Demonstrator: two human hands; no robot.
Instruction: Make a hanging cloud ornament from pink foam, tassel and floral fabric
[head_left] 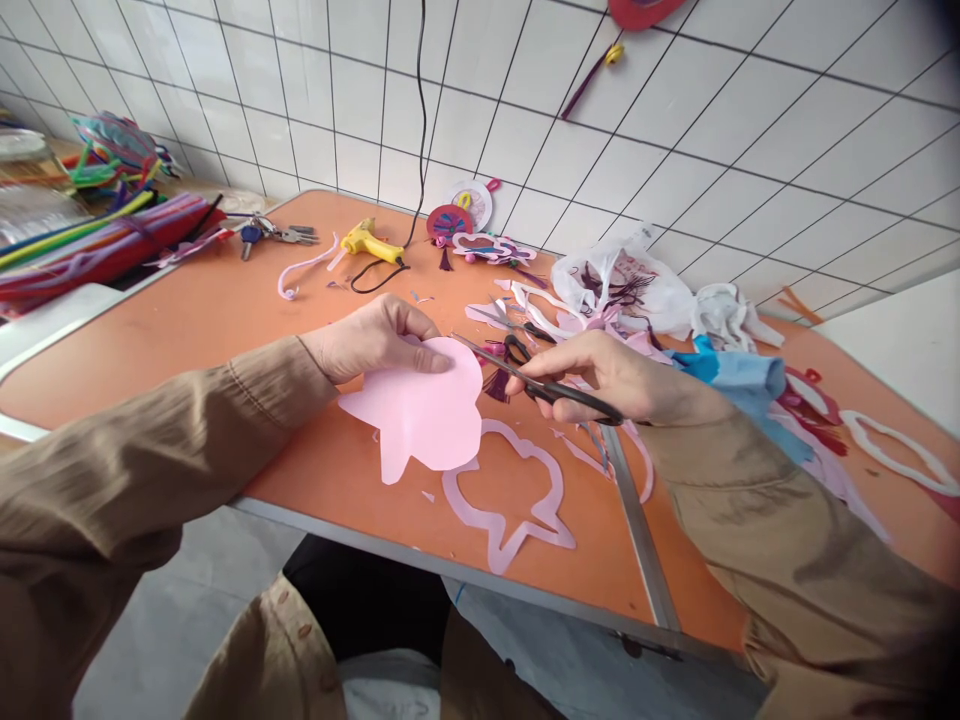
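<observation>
Pinched between the thumb and fingers of my left hand is a pink paper cutout with a scalloped edge and two pointed tips. My right hand grips black-handled scissors, whose blades point left to the top right edge of the cutout. Whether the blades touch the paper I cannot tell. Just below the cutout, a pink outline frame of similar shape lies flat on the orange table. A second pair of scissors rests among scraps beyond my right hand.
A yellow glue gun with a black cord lies at the back, near keys. Decorated cutouts lean by the tiled wall. To the right are a white plastic bag and blue fabric. Colourful pipe cleaners fill the left.
</observation>
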